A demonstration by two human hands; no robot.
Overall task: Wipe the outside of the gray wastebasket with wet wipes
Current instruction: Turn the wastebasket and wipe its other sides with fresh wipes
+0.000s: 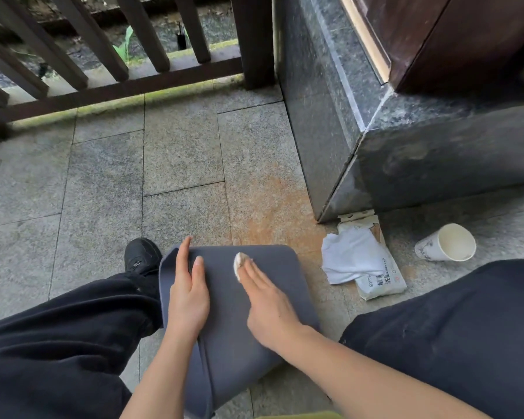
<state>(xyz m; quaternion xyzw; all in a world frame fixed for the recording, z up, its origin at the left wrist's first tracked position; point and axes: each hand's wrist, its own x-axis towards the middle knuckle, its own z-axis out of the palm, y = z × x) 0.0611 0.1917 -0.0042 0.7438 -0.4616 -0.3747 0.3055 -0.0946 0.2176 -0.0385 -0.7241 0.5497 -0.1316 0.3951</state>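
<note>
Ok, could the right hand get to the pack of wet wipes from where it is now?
Probably yes. The right hand presses a wipe on the wastebasket; the pack of wet wipes lies on the floor just to its right, nothing between.

wastebasket [254, 322] between the legs; wipes pack [378, 276] right, cup [445, 241] beyond.
</note>
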